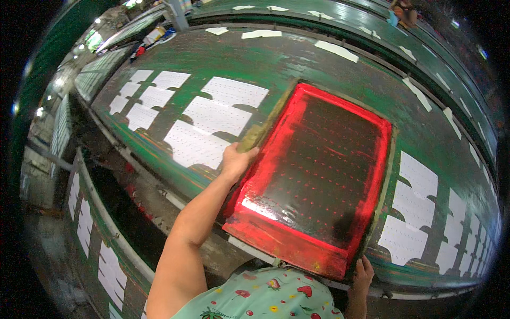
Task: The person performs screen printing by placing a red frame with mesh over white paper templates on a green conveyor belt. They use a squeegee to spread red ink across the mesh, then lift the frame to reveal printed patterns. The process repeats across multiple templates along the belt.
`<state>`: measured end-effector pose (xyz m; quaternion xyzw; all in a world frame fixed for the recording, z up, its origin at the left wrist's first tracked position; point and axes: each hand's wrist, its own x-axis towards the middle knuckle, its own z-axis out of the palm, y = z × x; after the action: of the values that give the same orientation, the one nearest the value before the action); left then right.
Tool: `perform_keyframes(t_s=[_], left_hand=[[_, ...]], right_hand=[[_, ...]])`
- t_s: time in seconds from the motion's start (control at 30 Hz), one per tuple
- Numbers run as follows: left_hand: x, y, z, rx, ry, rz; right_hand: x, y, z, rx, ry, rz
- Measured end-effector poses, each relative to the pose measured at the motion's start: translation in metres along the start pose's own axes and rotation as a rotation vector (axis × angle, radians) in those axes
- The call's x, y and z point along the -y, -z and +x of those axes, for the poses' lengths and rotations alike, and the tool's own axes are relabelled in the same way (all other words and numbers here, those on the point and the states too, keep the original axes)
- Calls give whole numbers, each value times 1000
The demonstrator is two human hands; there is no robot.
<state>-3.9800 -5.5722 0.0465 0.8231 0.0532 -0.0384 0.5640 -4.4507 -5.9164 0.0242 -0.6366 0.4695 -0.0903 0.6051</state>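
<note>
Before me is a screen printing frame (324, 170), its dark mesh dotted in rows and bordered with wet red ink. My left hand (240, 159) is closed around the frame's left rail, about midway along. At its near right corner my right hand (363, 272) grips the edge, with part of the fingers hidden by the frame. White cut fabric pieces (218, 117) with small dotted marks lie flat just left of the frame. More white pieces (406, 212) lie to its right. I cannot tell whether the frame rests on the table or is held above it.
The long green table (287, 58) is stained and has paper scraps (337, 51) along its far edge. Another table with white pieces (85, 223) stands at the lower left, across a gap. A person (404, 13) is far off at the upper right.
</note>
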Motion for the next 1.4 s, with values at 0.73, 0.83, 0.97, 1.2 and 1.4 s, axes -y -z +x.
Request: perform_keyframes(t_s=[0.73, 0.83, 0.97, 1.2, 1.4], left_hand=[[-55, -99, -65, 201, -24, -289], [-68, -152, -112, 181, -48, -321], [-82, -227, -174, 161, -82, -265], [-92, -318, -269, 168, -55, -329], [-100, -349, -298, 151, -91, -311]], right_hand=[[40, 128, 18, -270, 351, -148], [15, 176, 43, -363, 210, -111], [-21, 260, 63, -362, 173, -165], [-54, 372, 88, -376, 94, -50], [-57, 416, 95, -356, 119, -26]])
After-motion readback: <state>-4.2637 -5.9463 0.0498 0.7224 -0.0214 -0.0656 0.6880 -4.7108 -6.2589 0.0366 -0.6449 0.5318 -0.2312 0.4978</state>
